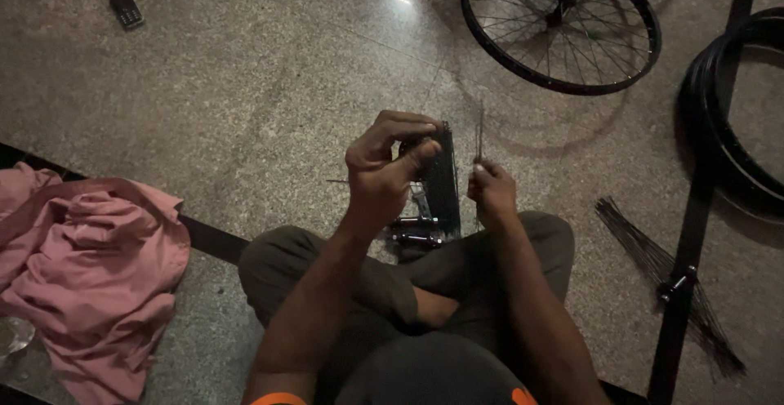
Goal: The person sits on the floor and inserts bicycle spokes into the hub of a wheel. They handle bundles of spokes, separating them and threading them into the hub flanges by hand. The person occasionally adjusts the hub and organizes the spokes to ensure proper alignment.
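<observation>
A person is sitting cross-legged on a speckled stone floor (245, 86), and the room is looking dim. Nearest, the left hand (380, 172) is holding up a dark wheel hub (441, 178) full of thin spokes; its grip is curling around the top end of the hub. The hub is standing upright, with its long side going up and down, just above the person's lap. The right hand (492, 191) is pinching one thin spoke (479, 137) between pressed-together fingertips, and that spoke is pointing straight up, just beside the hub. A pink cloth (82, 274) is lying in a heap to the left. To the right, one loose bundle of spokes (653, 262) is lying flat on the floor. Farther away, one whole spoked wheel (563, 25) is lying flat, with parts of others behind it. One small dark phone (126, 6) is lying far off at the top left.
</observation>
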